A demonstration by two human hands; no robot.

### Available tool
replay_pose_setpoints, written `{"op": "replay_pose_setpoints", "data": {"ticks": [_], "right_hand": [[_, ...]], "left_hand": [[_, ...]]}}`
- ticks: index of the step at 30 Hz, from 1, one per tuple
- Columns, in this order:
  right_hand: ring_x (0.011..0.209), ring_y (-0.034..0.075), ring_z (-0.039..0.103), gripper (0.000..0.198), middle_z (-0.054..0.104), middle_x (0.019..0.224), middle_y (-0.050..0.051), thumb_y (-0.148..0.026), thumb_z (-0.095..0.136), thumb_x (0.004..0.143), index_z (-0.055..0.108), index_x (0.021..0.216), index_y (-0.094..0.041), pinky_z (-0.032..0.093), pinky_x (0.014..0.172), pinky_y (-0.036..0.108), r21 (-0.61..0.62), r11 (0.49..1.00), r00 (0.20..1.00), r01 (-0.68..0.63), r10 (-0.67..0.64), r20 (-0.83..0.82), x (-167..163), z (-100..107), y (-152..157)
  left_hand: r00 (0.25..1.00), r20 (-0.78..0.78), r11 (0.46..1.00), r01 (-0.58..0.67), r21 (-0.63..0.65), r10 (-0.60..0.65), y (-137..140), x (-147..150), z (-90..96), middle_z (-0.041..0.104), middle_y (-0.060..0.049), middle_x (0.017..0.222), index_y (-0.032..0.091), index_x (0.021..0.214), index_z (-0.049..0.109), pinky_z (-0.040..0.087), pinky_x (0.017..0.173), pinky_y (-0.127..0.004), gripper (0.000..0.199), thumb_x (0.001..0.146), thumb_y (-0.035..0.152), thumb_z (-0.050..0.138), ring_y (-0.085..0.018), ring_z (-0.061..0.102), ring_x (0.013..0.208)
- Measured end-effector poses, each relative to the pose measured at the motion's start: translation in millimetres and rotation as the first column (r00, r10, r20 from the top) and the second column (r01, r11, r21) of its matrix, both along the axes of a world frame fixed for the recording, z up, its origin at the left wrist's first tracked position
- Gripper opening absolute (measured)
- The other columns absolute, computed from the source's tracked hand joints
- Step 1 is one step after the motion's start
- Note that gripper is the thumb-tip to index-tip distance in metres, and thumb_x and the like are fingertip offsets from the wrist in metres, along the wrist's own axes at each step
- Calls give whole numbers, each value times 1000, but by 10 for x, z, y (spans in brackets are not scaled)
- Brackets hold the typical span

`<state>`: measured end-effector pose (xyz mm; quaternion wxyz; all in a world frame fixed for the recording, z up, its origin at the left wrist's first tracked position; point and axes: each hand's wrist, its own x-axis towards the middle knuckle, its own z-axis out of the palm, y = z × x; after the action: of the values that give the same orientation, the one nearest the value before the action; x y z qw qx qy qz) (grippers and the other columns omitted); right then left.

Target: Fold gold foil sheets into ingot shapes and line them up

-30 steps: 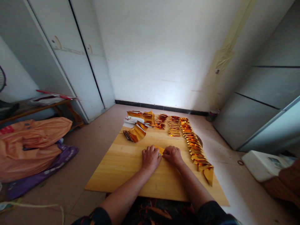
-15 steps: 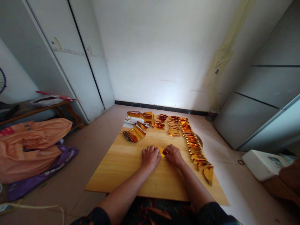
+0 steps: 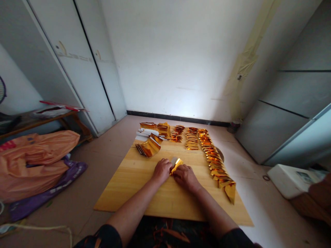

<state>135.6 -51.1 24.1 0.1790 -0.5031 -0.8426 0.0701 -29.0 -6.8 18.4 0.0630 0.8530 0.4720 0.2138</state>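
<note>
A small sheet of gold foil paper (image 3: 178, 164), partly folded with a pale side showing, lies between my two hands on the wooden board (image 3: 134, 186). My left hand (image 3: 162, 170) pinches its left edge with curled fingers. On the other side, my right hand (image 3: 185, 176) is closed over the paper's lower right part, fingertips pressed down. Just beyond them sits a curved stack of gold foil sheets (image 3: 149, 147). Along the right side runs a long row of folded gold foil pieces (image 3: 214, 160).
Shorter rows of folded foil (image 3: 192, 138) and white rolled paper (image 3: 147, 132) stand at the board's far edge. Left on the floor are an orange bag (image 3: 38, 162) and a purple bag (image 3: 51, 196). A white box (image 3: 289, 181) is at right.
The foil paper has been lifted and turned, showing its pale side. My right hand has moved left and nearer to me; my left hand has shifted slightly left.
</note>
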Motion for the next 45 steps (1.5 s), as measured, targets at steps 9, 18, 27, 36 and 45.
{"op": "replay_pose_setpoints", "data": {"ticks": [9,18,27,36,45], "right_hand": [[90,18,53,13,65,95,5,-26,60,87,70,95,-26,34,79,30,127,990,997,-63,67,-28,67,-109,-1],[87,17,54,17,65,90,4,-28,52,93,67,87,-22,31,76,29,159,984,996,-75,83,-43,79,-166,98],[74,12,54,33,61,79,3,-31,42,98,63,76,-19,32,66,24,87,987,985,-132,140,-97,69,-160,208],[73,13,57,33,61,78,4,-32,41,96,64,77,-18,41,68,23,29,992,951,-121,124,-284,90,-140,216],[77,14,56,15,61,84,3,-12,55,77,61,88,-18,43,70,23,19,990,920,-143,140,-366,151,-102,142]], "left_hand": [[986,25,986,161,48,-163,-163,-200,-3,66,-3,87,20,85,68,41,76,-31,20,82,11,50,-18,57,87],[979,38,978,196,71,-199,-284,-261,-3,69,-4,101,23,95,68,43,88,-36,23,77,15,55,-20,60,96],[980,-6,978,201,62,-201,-280,-283,-5,69,-4,102,23,89,68,38,92,-37,15,83,20,55,-18,60,99],[994,-73,987,95,129,-86,-289,-143,-11,68,-3,83,20,81,64,36,90,-39,11,85,20,54,-17,60,83],[998,-25,986,68,151,-65,-295,-152,-50,68,-2,85,19,78,63,35,90,-37,17,88,18,49,-16,59,82]]}}
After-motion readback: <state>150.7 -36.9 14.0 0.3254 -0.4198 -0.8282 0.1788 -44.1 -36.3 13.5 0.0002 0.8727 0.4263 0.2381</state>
